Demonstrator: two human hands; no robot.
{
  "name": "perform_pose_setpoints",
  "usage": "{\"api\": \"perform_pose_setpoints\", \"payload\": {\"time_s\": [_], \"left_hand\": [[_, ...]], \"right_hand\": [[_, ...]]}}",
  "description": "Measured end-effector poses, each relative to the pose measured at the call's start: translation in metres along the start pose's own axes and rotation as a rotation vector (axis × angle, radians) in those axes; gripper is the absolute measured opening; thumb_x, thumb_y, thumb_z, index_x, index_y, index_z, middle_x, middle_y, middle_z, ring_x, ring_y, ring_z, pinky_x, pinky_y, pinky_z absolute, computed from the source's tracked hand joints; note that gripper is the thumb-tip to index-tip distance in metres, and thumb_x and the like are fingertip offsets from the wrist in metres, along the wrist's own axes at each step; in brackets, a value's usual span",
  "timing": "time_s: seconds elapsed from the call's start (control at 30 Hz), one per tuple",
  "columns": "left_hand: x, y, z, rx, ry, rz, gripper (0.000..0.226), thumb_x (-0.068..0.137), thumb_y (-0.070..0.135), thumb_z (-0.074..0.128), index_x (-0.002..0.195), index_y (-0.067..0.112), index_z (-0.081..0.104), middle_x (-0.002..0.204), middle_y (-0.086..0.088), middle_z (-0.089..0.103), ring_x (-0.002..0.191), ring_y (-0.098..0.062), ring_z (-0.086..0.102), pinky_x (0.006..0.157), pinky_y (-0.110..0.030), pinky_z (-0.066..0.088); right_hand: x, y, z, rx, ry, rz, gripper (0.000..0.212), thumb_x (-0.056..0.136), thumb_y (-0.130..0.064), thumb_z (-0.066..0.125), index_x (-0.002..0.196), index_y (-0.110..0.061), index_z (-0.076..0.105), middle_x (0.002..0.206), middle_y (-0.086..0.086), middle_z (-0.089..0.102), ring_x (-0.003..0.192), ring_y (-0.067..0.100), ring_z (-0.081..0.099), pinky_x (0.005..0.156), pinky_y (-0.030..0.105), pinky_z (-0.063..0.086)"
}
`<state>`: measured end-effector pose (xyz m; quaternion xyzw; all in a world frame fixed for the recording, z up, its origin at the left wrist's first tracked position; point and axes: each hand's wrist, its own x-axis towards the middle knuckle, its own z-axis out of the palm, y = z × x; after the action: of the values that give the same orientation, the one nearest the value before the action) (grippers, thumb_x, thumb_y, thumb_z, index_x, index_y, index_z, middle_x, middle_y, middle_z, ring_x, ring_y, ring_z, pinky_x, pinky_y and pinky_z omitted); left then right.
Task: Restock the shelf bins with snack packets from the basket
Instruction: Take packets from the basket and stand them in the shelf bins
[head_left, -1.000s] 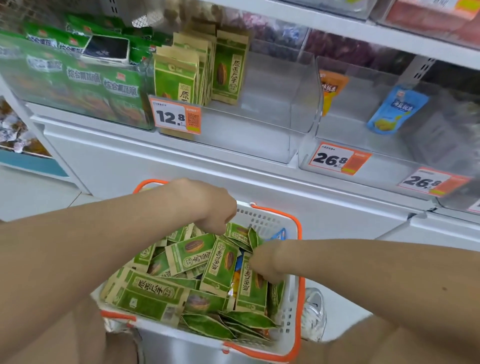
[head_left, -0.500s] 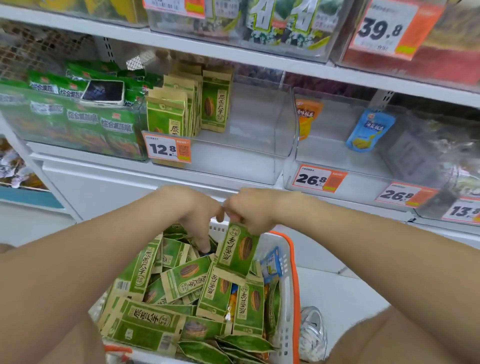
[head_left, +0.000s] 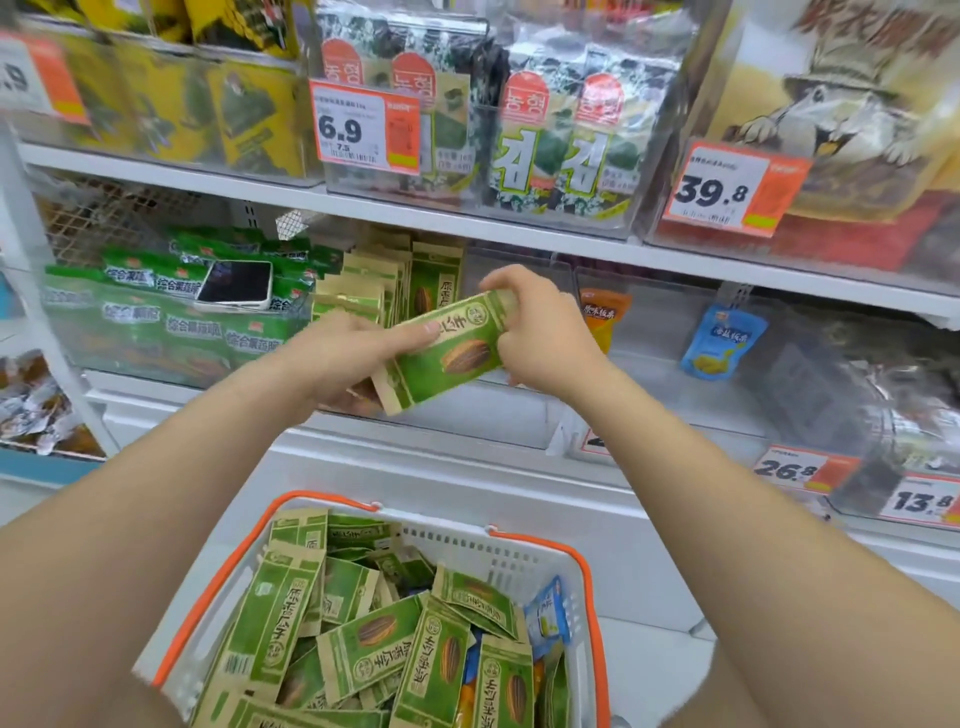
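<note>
A green sunflower-seed packet (head_left: 447, 353) is held level in front of the clear shelf bin (head_left: 519, 410), gripped from both ends. My left hand (head_left: 348, 358) holds its left end with the thumb on top. My right hand (head_left: 540, 332) pinches its right end. Behind them, more of the same green and tan packets (head_left: 395, 280) stand upright in the left part of the bin. Below, a white basket with an orange rim (head_left: 587, 566) holds several more green packets (head_left: 374, 639) and a blue one (head_left: 548, 613).
A phone (head_left: 236, 285) lies on green packets (head_left: 171, 317) in the bin to the left. Bins to the right hold an orange packet (head_left: 605, 314) and a blue pouch (head_left: 724, 340). Seaweed packs (head_left: 545, 135) fill the shelf above. Price tags line the shelf edges.
Both hands rose from the basket to the shelf bin carrying one green packet; my view tilted upward, showing the upper shelf.
</note>
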<state>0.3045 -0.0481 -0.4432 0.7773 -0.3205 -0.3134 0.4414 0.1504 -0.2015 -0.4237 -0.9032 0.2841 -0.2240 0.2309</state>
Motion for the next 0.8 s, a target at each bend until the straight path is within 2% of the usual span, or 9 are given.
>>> {"api": "perform_pose_setpoints", "payload": {"time_s": [0.1,0.2,0.3,0.4,0.47,0.53,0.6,0.7,0.8], "left_hand": [[0.003,0.003,0.002,-0.317,0.162,0.167,0.033,0.092,0.044,0.077,0.105,0.014,0.079,0.101,-0.007,0.081,0.090,-0.024,0.079,0.073,-0.041,0.067],[0.009,0.003,0.006,-0.364,0.295,0.290,0.026,0.096,0.038,0.075,0.094,0.013,0.081,0.095,-0.012,0.080,0.093,-0.033,0.078,0.075,-0.051,0.066],[0.017,0.004,0.002,-0.084,0.409,0.426,0.034,0.092,0.046,0.077,0.079,0.014,0.081,0.076,-0.012,0.077,0.071,-0.028,0.075,0.064,-0.044,0.064],[0.019,0.012,0.001,0.281,0.433,0.535,0.039,0.087,0.050,0.080,0.063,0.019,0.076,0.057,-0.007,0.067,0.049,-0.016,0.053,0.051,-0.032,0.043],[0.021,0.014,0.003,0.273,0.431,0.540,0.042,0.085,0.052,0.081,0.060,0.019,0.073,0.054,-0.008,0.064,0.048,-0.019,0.053,0.051,-0.034,0.043],[0.027,0.011,0.003,0.114,0.479,0.514,0.041,0.082,0.054,0.082,0.066,0.017,0.075,0.058,-0.007,0.068,0.055,-0.026,0.063,0.057,-0.040,0.052],[0.031,0.009,0.006,-0.093,0.482,0.433,0.040,0.083,0.058,0.080,0.074,0.019,0.075,0.068,-0.003,0.075,0.065,-0.024,0.073,0.066,-0.045,0.062],[0.036,0.008,0.014,-0.210,0.332,0.261,0.041,0.093,0.052,0.074,0.087,0.012,0.079,0.085,-0.010,0.080,0.082,-0.031,0.078,0.069,-0.050,0.066],[0.041,0.004,0.016,-0.240,0.289,0.188,0.037,0.097,0.039,0.074,0.083,0.006,0.079,0.085,-0.018,0.078,0.082,-0.040,0.078,0.070,-0.053,0.066]], "right_hand": [[-0.002,-0.001,0.015,0.355,-0.017,0.342,0.043,0.085,-0.007,0.048,0.124,-0.023,0.057,0.118,0.016,0.063,0.061,0.031,0.075,0.048,0.040,0.062],[-0.001,0.003,0.021,0.303,-0.102,0.347,0.021,0.088,-0.028,0.059,0.104,-0.017,0.065,0.085,0.016,0.075,0.057,0.027,0.075,0.056,0.042,0.065],[0.008,0.014,0.022,0.076,-0.133,0.145,0.026,0.086,-0.040,0.064,0.087,-0.015,0.074,0.071,-0.005,0.074,0.078,0.018,0.070,0.065,0.027,0.056],[0.011,0.013,0.034,0.418,-0.305,0.024,0.021,0.091,-0.024,0.060,0.109,-0.025,0.071,0.096,-0.004,0.076,0.095,0.017,0.070,0.077,0.030,0.053],[0.016,0.010,0.040,0.666,-0.398,0.066,0.027,0.096,-0.020,0.058,0.121,-0.022,0.067,0.108,0.006,0.077,0.100,0.021,0.073,0.083,0.041,0.056],[0.021,0.010,0.040,0.727,-0.384,0.084,0.023,0.105,-0.028,0.056,0.124,-0.018,0.065,0.114,0.010,0.075,0.100,0.022,0.072,0.085,0.042,0.056],[0.025,0.012,0.040,0.791,-0.320,0.116,0.023,0.110,-0.032,0.050,0.119,-0.018,0.065,0.106,0.009,0.074,0.091,0.020,0.070,0.080,0.040,0.056],[0.030,0.010,0.043,0.930,-0.251,0.274,0.022,0.111,-0.029,0.048,0.113,-0.014,0.064,0.097,0.007,0.075,0.086,0.025,0.072,0.084,0.052,0.060],[0.032,0.009,0.040,0.944,-0.321,0.386,0.028,0.109,-0.030,0.051,0.112,-0.009,0.069,0.092,0.009,0.078,0.079,0.025,0.074,0.075,0.045,0.062]]}}
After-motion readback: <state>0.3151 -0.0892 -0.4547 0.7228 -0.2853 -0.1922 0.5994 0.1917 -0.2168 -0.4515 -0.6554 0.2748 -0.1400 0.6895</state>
